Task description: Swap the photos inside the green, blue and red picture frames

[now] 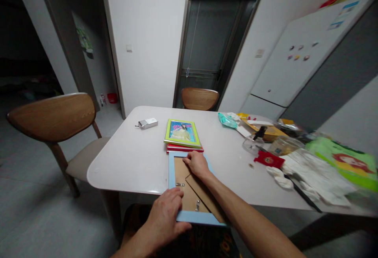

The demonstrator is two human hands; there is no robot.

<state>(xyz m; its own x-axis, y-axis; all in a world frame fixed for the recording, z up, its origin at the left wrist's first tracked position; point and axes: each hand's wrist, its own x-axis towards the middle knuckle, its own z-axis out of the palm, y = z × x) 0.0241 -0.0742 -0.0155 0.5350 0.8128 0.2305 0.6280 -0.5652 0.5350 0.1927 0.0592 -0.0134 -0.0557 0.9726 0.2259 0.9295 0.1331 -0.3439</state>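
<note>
- A rectangular blue frame (201, 218) is held across the glossy table's (126, 151) near edge.
- Its near-left corner is gripped by the left hand (167, 208), thumb spread.
- Its brown backboard (188, 195) is touched by the right hand (197, 164), fingers curled, grip unclear.

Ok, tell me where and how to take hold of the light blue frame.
I'd take the light blue frame by its near border, coming from the near side. That strip is flat and straight and appears to jut past the edge of the table, so a thumb could likely go beneath with fingers on top. The left hand is at that border's left end.
</note>
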